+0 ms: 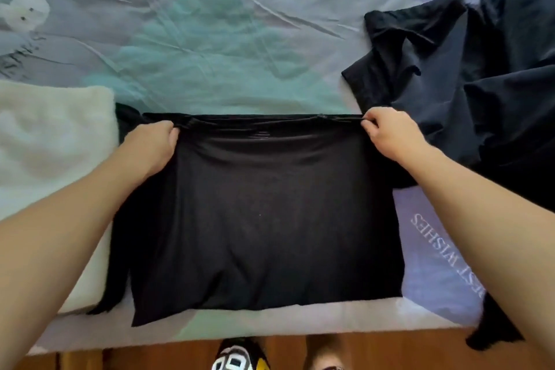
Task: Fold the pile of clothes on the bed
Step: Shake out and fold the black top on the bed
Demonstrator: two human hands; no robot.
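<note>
Both hands pinch the far edge of a flat black cloth garment (264, 219): left hand (151, 146), right hand (389, 135). It lies on the pale printed bed (210, 48), beside a crumpled dark clothes pile (468, 75).

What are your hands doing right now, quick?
Left hand: grips the far left corner of the black garment.
Right hand: pinches the garment's far right corner.
</note>
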